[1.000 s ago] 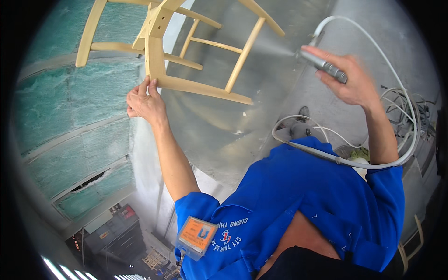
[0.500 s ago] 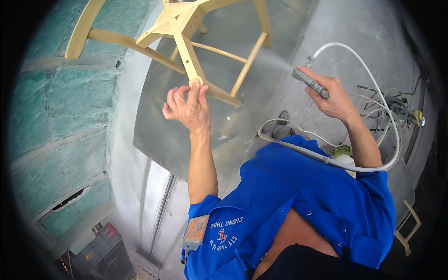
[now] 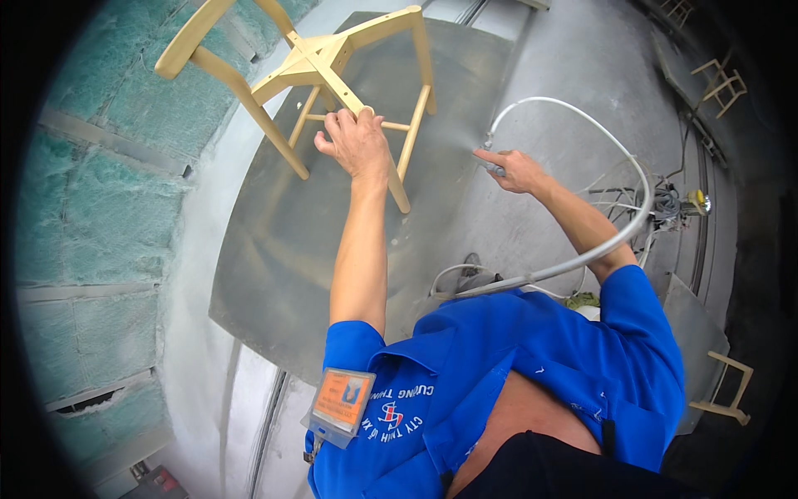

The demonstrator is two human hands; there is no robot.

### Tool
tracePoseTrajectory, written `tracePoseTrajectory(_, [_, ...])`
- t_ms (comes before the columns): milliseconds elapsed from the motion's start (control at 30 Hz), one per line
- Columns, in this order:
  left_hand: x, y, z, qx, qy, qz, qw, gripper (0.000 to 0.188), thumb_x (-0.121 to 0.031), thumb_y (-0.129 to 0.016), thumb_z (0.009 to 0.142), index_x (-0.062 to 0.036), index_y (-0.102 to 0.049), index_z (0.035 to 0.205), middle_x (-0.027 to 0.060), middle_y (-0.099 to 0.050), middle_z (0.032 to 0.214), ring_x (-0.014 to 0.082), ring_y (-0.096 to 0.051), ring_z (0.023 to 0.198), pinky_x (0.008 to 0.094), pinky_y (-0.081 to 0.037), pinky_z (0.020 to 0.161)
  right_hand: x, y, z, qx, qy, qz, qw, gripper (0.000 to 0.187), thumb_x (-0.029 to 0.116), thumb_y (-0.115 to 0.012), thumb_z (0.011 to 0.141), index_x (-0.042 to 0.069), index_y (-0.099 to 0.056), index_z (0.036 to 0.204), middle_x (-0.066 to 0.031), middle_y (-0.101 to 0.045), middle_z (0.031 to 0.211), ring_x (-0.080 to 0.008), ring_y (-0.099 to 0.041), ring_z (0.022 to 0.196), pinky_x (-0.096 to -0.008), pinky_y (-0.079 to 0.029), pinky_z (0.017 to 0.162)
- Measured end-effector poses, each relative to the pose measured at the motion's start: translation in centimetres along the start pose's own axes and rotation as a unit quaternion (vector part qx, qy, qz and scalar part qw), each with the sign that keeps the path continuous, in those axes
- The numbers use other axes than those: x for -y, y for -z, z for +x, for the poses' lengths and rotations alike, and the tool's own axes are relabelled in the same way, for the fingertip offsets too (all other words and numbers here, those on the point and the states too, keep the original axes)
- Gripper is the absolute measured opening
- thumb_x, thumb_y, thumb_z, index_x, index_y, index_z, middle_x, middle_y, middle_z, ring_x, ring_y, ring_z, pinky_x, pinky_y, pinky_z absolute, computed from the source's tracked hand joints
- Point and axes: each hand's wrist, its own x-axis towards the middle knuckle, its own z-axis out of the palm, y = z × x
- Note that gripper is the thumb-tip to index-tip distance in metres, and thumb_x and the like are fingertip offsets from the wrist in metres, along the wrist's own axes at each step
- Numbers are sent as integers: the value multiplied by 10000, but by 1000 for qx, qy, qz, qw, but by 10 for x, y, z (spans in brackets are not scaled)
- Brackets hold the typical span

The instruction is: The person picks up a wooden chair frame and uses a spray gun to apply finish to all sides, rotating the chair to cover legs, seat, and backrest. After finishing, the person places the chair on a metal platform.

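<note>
A light wooden chair frame point(image 3: 337, 81) without a seat stands on a grey board, its crossed rails on top and its backrest towards the left. My left hand point(image 3: 359, 145) closes over the near corner where a rail meets a leg. My right hand point(image 3: 517, 172) grips a small metal spray gun point(image 3: 489, 163), pointed left at the chair legs from a short distance. A faint mist hangs at its nozzle. From the gun a white hose point(image 3: 611, 241) loops out to the right and back across my front. My left fingertips are partly hidden.
The large grey board point(image 3: 274, 308) lies beneath the chair. Green-blue filter panels point(image 3: 108, 208) line the left wall. Tangled hoses point(image 3: 661, 204) lie on the floor at right. More wooden frames stand at far right point(image 3: 720, 87) and lower right point(image 3: 727, 391).
My right hand has brought the spray gun left, closer to the chair. My left hand has shifted from a thumb press to a grip over the corner. The view has shifted too.
</note>
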Motion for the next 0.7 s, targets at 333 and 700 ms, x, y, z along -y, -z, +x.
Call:
tracePoseTrajectory(333, [-26,-28,-301,598,-50,-437,670,606,-533,-680,935,-166,-635,1414,117,-650,1387,286,-572,1308,504,-384,1114,44,74,-35,-134,107,-131,977,889,17,-746,753,353,-475,1530,-83,-665,978,-278,-676,862,-401,-587,716])
tracePoseTrajectory(700, [47,-59,-385,623,118,-519,573,450,-459,-691,942,-63,-744,1148,119,-747,1104,239,-683,1036,355,-518,915,67,115,-54,-104,168,-202,959,941,23,-777,699,361,-481,1525,-63,-656,958,-258,-675,833,-397,-598,685])
